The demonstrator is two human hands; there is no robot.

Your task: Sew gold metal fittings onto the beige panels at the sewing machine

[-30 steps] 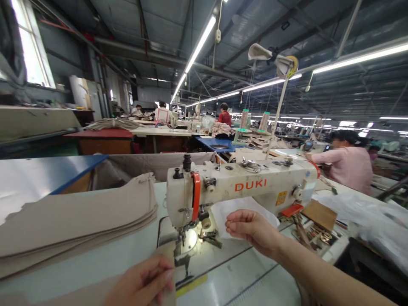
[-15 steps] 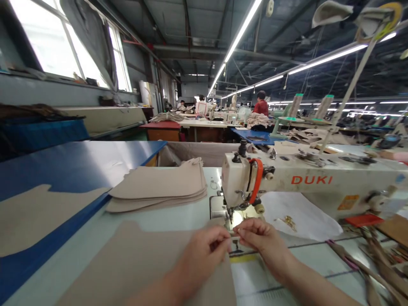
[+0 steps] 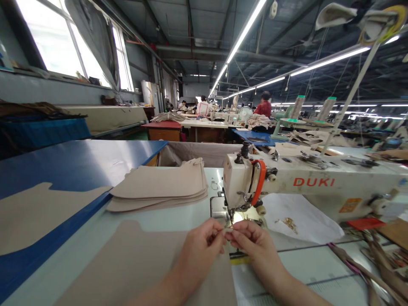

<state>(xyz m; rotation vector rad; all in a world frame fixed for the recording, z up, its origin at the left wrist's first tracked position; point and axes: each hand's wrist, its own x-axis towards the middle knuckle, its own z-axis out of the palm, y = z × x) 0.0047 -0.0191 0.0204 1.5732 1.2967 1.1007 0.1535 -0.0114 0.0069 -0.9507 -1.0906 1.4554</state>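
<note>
Both hands meet just in front of the sewing machine [image 3: 242, 178], below its needle and lit presser foot. Between finger and thumb, my left hand [image 3: 201, 250] pinches one end of a small pale strip [image 3: 228, 230]. The fingertips of my right hand [image 3: 253, 245] are closed on its other end; its exact kind is too small to make out. Under my left hand and forearm lies a large beige fabric panel [image 3: 134, 259], flat on the table. A stack of similar beige panels [image 3: 159, 182] sits behind it, left of the machine.
Small gold-coloured metal pieces [image 3: 290, 224] lie on a white sheet [image 3: 306, 216] beneath the machine arm. Scissors with purple handles [image 3: 349, 261] and fabric strips [image 3: 382, 263] are at the right. A blue table [image 3: 83, 163] adjoins on the left, bearing another beige panel [image 3: 41, 212].
My hands have come closer together at the pale strip, my left hand rising slightly and my right shifting a little left. The panels stay where they were.
</note>
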